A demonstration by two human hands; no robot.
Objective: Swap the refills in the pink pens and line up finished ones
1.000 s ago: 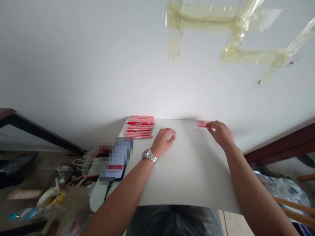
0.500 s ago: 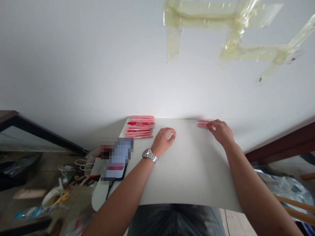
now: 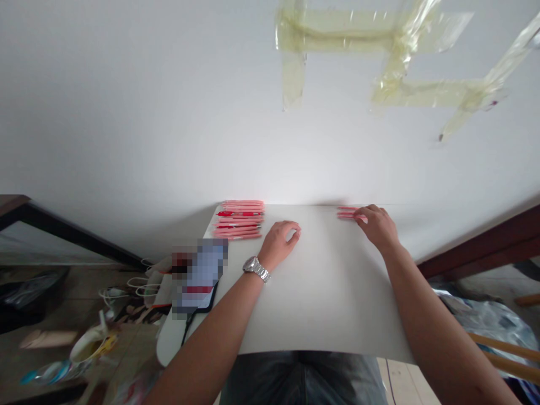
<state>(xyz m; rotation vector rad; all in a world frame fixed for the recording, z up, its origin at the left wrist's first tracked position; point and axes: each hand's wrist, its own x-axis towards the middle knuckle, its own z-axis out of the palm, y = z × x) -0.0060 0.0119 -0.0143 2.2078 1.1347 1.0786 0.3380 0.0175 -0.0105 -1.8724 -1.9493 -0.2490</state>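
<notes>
My left hand [image 3: 279, 243], with a metal wristwatch [image 3: 256, 269] on its wrist, rests on the white table [image 3: 320, 304]. Its fingers curl in towards the thumb, and nothing shows in the loop they make. At the table's back right, my right hand [image 3: 377, 225] has its thumb and fingers closed on a pink pen [image 3: 346, 217]. Another pink pen [image 3: 346, 208] lies just behind, and the hand covers their right ends. To the left of my left hand lies a row of several pink pens [image 3: 238, 232], with red-marked ones [image 3: 239, 214] among them.
A phone [image 3: 200, 275], blurred out and with a cable attached, lies at the table's left edge. The wall [image 3: 189, 112] behind carries strips of yellowed tape [image 3: 346, 39]. On the floor at left are a cup [image 3: 88, 344] and a bottle [image 3: 53, 372]; plastic wrapping [image 3: 493, 320] lies at right.
The whole view has shifted slightly. Both hands keep nearly the same place and pose, and the pens lie as before.
</notes>
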